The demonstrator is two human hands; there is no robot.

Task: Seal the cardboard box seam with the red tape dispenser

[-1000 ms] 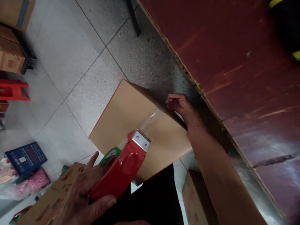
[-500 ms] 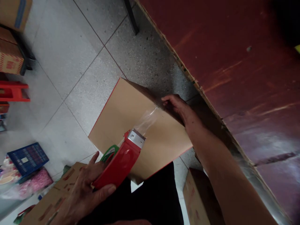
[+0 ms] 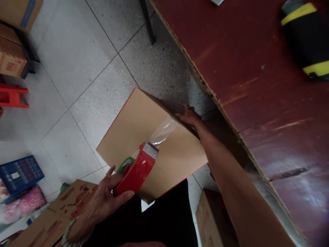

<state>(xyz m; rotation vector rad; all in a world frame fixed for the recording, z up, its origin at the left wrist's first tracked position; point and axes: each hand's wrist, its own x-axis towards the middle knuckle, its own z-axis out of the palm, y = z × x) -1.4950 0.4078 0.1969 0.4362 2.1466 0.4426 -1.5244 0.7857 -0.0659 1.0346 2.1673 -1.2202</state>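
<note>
My left hand is closed around a red tape dispenser with a metal cutter head and a green-rimmed roll. The cutter head is over the top of a cardboard box, which has red edges and is tilted above my lap. A strip of clear tape runs from the dispenser to the box's far upper edge. At that edge, my right hand holds the box's side, with some fingers hidden behind it.
A worn red tabletop fills the right side, with a black and yellow object on it. Cardboard boxes, a red plastic stool and a blue crate stand on the tiled floor at left. Another carton is below my right arm.
My right hand has come down closer against the box's far side. The dispenser has shifted slightly and its tape looks tauter. The view has turned slightly, showing more of the black and yellow object.
</note>
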